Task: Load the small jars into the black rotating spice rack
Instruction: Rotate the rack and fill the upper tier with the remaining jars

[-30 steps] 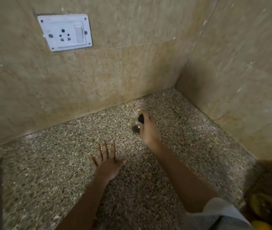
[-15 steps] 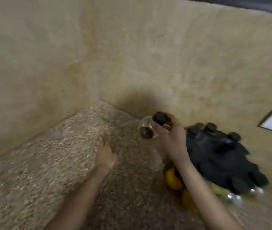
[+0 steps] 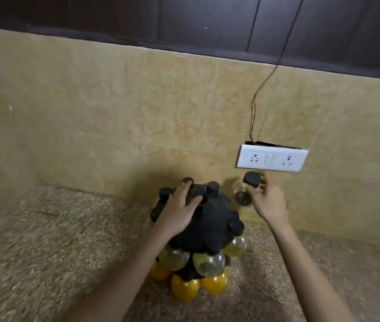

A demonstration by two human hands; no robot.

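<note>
The black rotating spice rack (image 3: 209, 226) stands on the speckled counter against the tiled wall, with several black-lidded jars hanging from it. Its lower jars hold yellow powder (image 3: 185, 290), and the middle ones are clear with greenish contents (image 3: 208, 263). My left hand (image 3: 179, 211) lies flat on the rack's top left side, fingers spread over it. My right hand (image 3: 266, 201) holds a small clear jar (image 3: 244, 194) with a black lid and dark contents, up beside the rack's upper right.
The speckled granite counter (image 3: 45, 252) stretches to the left and right of the rack. A white socket plate (image 3: 272, 160) with a dangling wire sits on the wall just above my right hand. Dark cabinets run overhead.
My view swung right from the counter corner to the rack. My right hand carried the jar over to the rack's upper right. My left hand rose from the counter onto the rack's top.
</note>
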